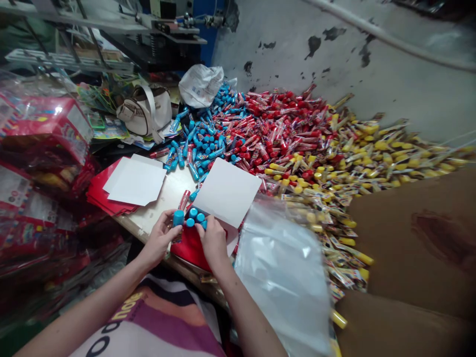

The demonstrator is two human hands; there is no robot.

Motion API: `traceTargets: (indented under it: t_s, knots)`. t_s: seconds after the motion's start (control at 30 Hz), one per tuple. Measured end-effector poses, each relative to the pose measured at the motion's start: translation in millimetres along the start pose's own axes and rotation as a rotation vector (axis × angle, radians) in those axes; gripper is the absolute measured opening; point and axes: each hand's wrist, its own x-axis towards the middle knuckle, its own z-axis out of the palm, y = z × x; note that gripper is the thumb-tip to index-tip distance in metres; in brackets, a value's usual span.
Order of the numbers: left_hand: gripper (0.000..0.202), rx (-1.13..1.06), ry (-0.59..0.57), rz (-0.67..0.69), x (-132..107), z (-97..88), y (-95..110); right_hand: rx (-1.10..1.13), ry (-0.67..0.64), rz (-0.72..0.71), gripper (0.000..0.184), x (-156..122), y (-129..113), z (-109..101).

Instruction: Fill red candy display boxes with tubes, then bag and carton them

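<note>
My left hand (160, 239) is closed around a blue-capped tube (178, 218), its cap pointing up, at the left side of a red box (191, 248). Several more blue-capped tubes (193, 212) stand upright inside the box, caps on top. At the box's right side, my right hand (214, 243) has its thumb and fingers closed on one of these blue caps. The box's white lid flap (228, 191) is folded up and back. Just behind my left hand lies a red tube (183, 200).
Blue-capped tubes (208, 139), red tubes (282, 124) and yellow-capped tubes (386, 146) are heaped along the wall. Flat red and white cartons (136, 179) lie left, clear plastic bags (282, 277) right. A cardboard box (416, 238) borders the right; a handbag (145, 109) sits behind.
</note>
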Motion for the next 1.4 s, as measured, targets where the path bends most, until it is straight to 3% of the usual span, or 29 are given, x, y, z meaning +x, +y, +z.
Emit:
traceTargets:
  t_s: [0.2,0.43,0.53,0.67,0.8,0.93,1.13,1.4]
  knots:
    - [0.036,0.053,0.020,0.095,13,3.5,-9,0.019,0.039,-0.059,0.017,-5,5,4]
    - [0.029,0.196,-0.011,0.184,16,-1.3,-23,-0.119,-0.144,-0.105,0.015,-8,2,6]
    - [0.028,0.317,-0.112,0.215,16,-7.8,-25,-0.123,-0.193,-0.116,0.015,-5,-3,7]
    - [0.025,0.568,-0.303,0.363,21,-17.5,-18,-0.017,-0.203,-0.106,0.020,-4,4,8]
    - [0.027,0.792,-0.492,0.465,31,-23.0,-9,0.257,0.036,-0.121,0.035,-17,26,10]
    - [0.026,0.879,-0.649,0.480,43,-22.9,0,0.338,0.253,-0.109,0.035,-35,36,2]
    - [0.026,0.943,-0.786,0.447,55,-25.6,12,0.463,0.241,-0.176,0.031,-38,17,-14]
    - [0.024,1.016,-0.954,0.431,55,-27.7,22,0.534,0.168,-0.119,0.028,-39,19,-3]
